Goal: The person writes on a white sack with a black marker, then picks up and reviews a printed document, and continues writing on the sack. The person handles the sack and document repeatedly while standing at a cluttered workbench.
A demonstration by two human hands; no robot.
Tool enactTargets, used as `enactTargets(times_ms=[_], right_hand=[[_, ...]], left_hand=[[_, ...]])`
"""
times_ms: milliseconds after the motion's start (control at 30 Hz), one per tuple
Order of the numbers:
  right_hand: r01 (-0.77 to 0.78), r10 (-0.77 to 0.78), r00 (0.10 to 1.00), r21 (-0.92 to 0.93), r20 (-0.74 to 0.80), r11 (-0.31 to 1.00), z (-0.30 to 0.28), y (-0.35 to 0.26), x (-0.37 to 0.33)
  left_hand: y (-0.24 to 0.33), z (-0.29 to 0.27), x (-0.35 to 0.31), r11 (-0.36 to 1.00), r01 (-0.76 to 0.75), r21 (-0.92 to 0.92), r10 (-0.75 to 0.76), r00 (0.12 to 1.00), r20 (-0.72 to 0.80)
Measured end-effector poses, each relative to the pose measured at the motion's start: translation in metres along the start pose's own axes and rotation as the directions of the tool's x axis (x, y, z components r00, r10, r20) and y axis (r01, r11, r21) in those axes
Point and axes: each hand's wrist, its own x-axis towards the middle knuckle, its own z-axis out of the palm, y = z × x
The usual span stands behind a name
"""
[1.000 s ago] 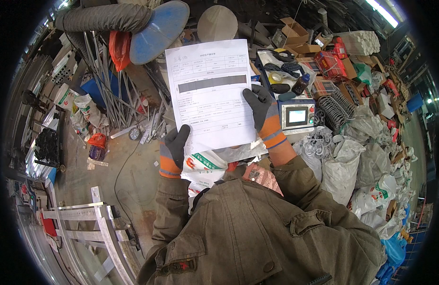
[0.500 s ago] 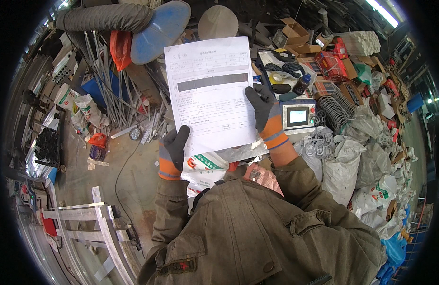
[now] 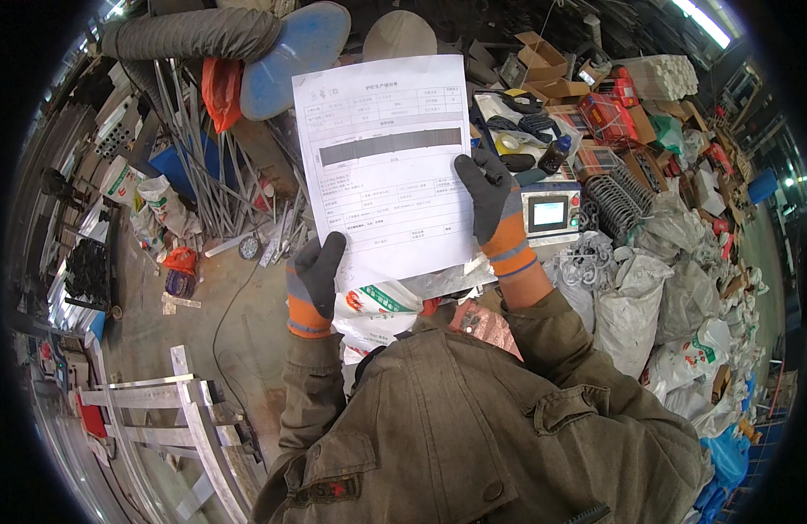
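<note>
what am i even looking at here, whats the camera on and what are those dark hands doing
There is no robot here: a fisheye camera on a person's head looks down, so straight edges bend. The brown jacket below is the wearer's own. Both hands wear dark gloves with orange cuffs. The left hand grips a printed sheet of paper near its lower left corner; the right hand grips its right edge. To the right are a control box with a lit screen, metal springs and whitish sacks. A metal frame is at lower left.
</note>
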Motion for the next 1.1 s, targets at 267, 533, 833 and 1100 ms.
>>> enactTargets(times_ms=[267, 533, 833, 1100], right_hand=[[-0.027, 0.028, 1.0, 0.078, -0.011, 0.997, 0.001, 0.007, 0.0], [-0.269, 0.26, 0.958, 0.059, 0.122, 0.961, -0.006, 0.033, -0.011], [-0.316, 0.311, 0.946, -0.061, -0.089, 0.947, -0.021, 0.097, -0.054], [-0.539, 0.477, 0.832, -0.206, -0.283, 0.817, -0.059, 0.212, -0.121]], left_hand=[[-0.001, -0.004, 0.002, 0.999, -0.042, -0.011, 0.042, 0.999, 0.03], [-0.015, 0.0, 0.012, 0.99, 0.097, -0.106, -0.097, 0.995, -0.001], [-0.07, -0.007, 0.031, 0.973, 0.221, 0.067, -0.228, 0.967, 0.117], [-0.187, -0.017, 0.007, 0.813, 0.537, 0.227, -0.582, 0.772, 0.258]])
